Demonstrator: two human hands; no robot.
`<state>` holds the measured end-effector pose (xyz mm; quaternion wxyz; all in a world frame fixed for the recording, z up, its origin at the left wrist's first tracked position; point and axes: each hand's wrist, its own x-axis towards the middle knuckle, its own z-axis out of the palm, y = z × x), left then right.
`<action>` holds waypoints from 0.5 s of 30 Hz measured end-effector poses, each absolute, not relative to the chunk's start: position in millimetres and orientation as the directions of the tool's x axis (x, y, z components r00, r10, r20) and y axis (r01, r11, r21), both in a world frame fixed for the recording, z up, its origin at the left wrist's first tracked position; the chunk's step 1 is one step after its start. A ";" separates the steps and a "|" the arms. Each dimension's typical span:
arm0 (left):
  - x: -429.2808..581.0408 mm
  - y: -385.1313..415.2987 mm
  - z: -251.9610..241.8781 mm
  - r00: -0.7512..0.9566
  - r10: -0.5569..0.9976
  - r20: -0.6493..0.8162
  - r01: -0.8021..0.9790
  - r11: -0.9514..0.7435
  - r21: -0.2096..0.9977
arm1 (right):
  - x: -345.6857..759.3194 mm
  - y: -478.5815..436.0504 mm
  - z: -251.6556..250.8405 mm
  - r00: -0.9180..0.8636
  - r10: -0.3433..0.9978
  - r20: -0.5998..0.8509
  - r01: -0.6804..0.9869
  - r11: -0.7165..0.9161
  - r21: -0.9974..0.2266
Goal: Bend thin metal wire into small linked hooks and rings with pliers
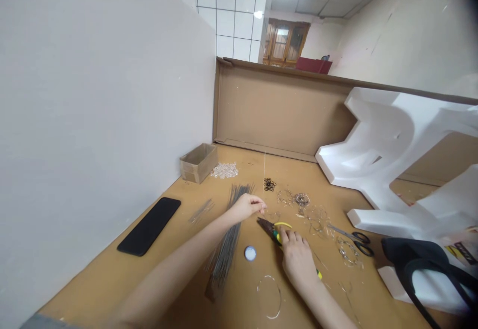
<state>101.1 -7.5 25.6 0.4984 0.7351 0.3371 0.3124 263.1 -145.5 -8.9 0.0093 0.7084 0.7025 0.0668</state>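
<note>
My right hand (298, 259) is closed over the yellow and green handles of a pair of pliers (267, 227). The pliers' dark jaws point up and left, just below the fingertips of my left hand (248, 206). That hand is pinched, and whatever sits between its fingertips is too small to make out. Beneath my left hand and forearm lies a long bundle of thin grey wires (227, 249). A small round blue-and-white lid (250, 253) rests between the bundle and the pliers. Thin bent wire (275, 216) shows near the jaws, and a larger wire loop (269, 296) lies closer to me.
At left are a black phone (149, 227), an open cardboard box (198, 163) and clear beads (224, 170). Black rings (269, 184), coiled wire (301, 199) and scissors (353, 237) lie further right. White foam (373, 155) stands along the right side, before a cardboard wall (280, 110).
</note>
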 end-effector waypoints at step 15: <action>100.6 -47.4 6.2 0.657 0.753 -0.038 0.359 -0.268 0.894 | 304.3 -116.2 -7.3 0.061 0.995 0.082 0.873 -0.014 -0.488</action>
